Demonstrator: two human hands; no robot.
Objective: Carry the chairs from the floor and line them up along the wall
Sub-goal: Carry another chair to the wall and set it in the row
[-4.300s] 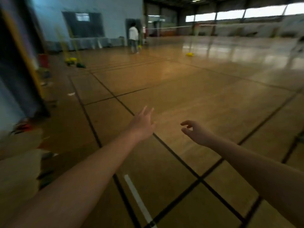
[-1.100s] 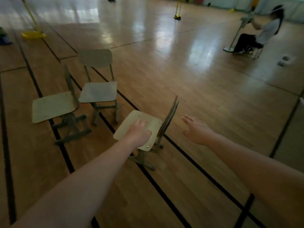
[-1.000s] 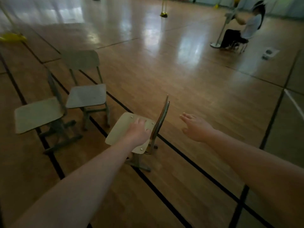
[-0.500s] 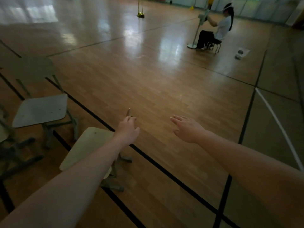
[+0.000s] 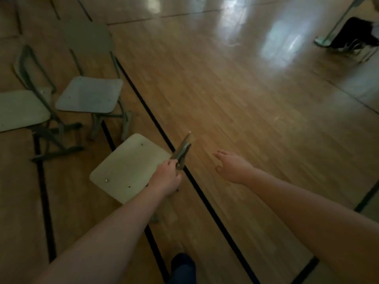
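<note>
Chair 1 (image 5: 131, 167), centre frame: left hand (image 5: 167, 178), on its seat a second ago, now clamped at backrest base; right hand (image 5: 231, 167) spread, empty. Lift imminent.

Left hand (image 5: 166, 178): forearm stretched forward, fingers curled at the back corner of the nearest chair (image 5: 131, 168).
Right hand (image 5: 232, 167): to the chair's right, palm down, fingers spread, touching nothing.

Three chairs stand on the floor: the nearest chair (image 5: 131, 169), a middle chair (image 5: 90, 95) and a far-left chair (image 5: 20, 109). Two hands show.
</note>
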